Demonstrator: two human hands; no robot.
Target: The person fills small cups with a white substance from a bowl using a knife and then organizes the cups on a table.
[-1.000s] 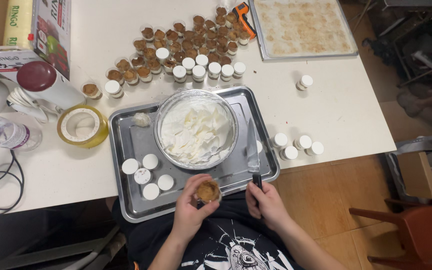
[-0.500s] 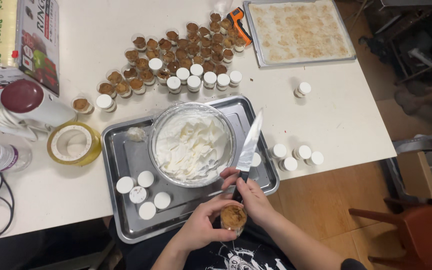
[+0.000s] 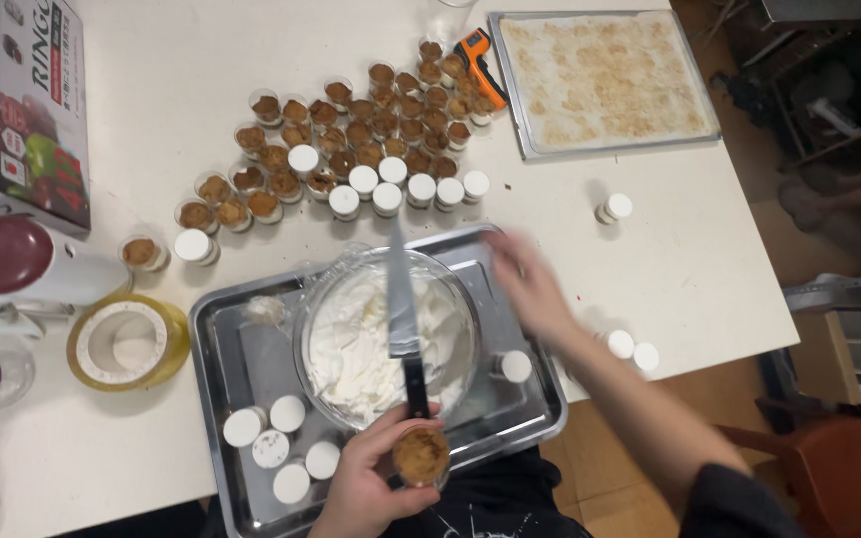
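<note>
My left hand point(image 3: 366, 488) holds a small clear cup of brown filling point(image 3: 421, 456) at the near edge of the steel tray point(image 3: 226, 329). A knife point(image 3: 403, 319) lies across the glass bowl of white cream point(image 3: 361, 349), its black handle pointing at the cup. My right hand point(image 3: 528, 284) is blurred in motion over the tray's far right corner, fingers spread, nothing in it. A white-topped cup point(image 3: 515, 366) stands on the tray below that hand.
Several brown-filled cups point(image 3: 351, 134) and white-topped cups point(image 3: 406, 189) crowd the table beyond the tray. Several white-topped cups point(image 3: 281, 448) stand on the tray's near left. A baking sheet point(image 3: 605, 80), tape roll point(image 3: 127, 344), carton point(image 3: 37, 110) and loose cups point(image 3: 630, 349) lie around.
My right hand has let go of the knife, which now rests across the bowl, and has swung up and right. My left hand still holds the brown cup near the tray's edge.
</note>
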